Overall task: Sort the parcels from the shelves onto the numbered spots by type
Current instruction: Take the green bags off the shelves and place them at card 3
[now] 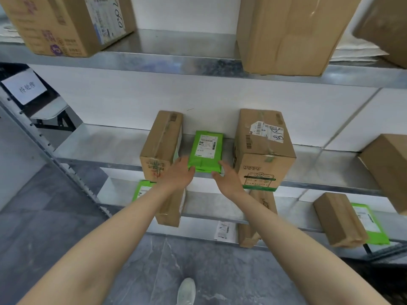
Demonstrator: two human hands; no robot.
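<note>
A green mailer bag (206, 150) with a white label lies flat on the middle metal shelf (99, 148), between a narrow cardboard box (161, 143) on its left and a larger cardboard box (263, 150) on its right. My left hand (179, 173) touches the bag's near left corner with straight fingers. My right hand (226, 178) is at the bag's near right corner, fingers relaxed, thumb under the front edge. Neither hand is closed round the bag.
Big cardboard boxes (288, 31) stand on the top shelf. The lower shelf holds more boxes (339, 219) and green bags (370, 223). A paper sign (25, 88) hangs on the rack's left post. Grey floor and my shoe (186, 291) are below.
</note>
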